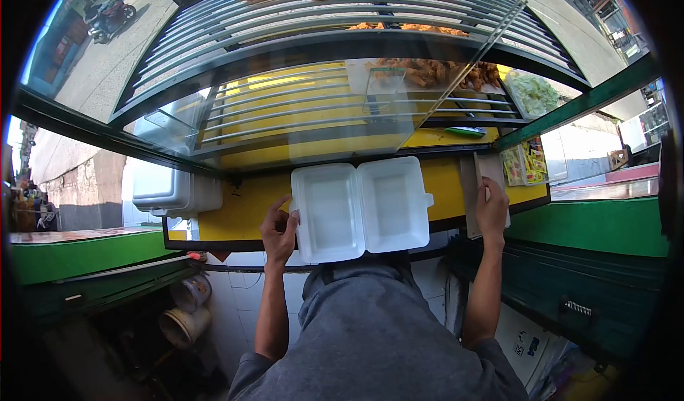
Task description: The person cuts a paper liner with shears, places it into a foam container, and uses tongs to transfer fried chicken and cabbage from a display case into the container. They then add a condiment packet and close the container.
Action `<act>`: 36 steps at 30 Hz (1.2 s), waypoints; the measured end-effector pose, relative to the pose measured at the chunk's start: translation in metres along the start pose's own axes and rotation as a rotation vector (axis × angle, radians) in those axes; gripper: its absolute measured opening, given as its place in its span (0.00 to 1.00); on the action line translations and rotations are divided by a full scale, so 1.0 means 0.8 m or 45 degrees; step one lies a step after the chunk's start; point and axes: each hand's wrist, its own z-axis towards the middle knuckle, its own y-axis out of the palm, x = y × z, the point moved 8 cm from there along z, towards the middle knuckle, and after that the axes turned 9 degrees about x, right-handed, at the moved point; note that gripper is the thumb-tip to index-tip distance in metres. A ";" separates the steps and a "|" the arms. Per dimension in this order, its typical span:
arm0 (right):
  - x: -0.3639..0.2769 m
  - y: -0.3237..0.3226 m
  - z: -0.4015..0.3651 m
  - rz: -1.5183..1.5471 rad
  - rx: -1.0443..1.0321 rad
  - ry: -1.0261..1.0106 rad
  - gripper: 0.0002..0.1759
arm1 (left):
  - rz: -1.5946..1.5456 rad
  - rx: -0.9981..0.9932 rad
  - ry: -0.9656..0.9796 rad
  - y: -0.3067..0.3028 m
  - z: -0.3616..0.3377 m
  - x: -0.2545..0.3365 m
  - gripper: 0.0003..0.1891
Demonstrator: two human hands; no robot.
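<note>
An open white foam box lies on the yellow counter, its two halves side by side. At its left edge is my left hand, thumb and index finger against the rim, closed on it. To the right of the box, my right hand pinches the edge of a stack of brown paper sheets that lies on the counter. Part of the stack is hidden behind the fingers.
Stacked foam boxes stand at the left. Fried chicken sits on racks behind glass. At the right are a tub of sauce sachets and shredded greens. Green ledges flank the counter.
</note>
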 end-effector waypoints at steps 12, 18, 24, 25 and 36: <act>-0.174 -0.035 -0.046 1.525 -0.193 0.406 0.09 | -1.150 -0.502 -0.162 0.050 -0.016 0.157 0.47; -0.218 0.018 -0.074 1.408 -0.565 0.526 0.13 | -0.527 -0.543 -0.369 0.088 -0.033 0.162 0.31; -0.192 0.041 -0.080 1.229 -0.710 0.487 0.08 | -0.518 -0.489 -0.467 0.088 -0.035 0.133 0.16; -0.195 0.032 -0.076 1.274 -0.657 0.396 0.06 | -0.519 -0.490 -0.460 0.088 -0.036 0.123 0.16; -0.220 -0.031 -0.063 1.139 -0.337 0.011 0.06 | -1.031 -0.548 -0.071 0.067 -0.024 0.144 0.42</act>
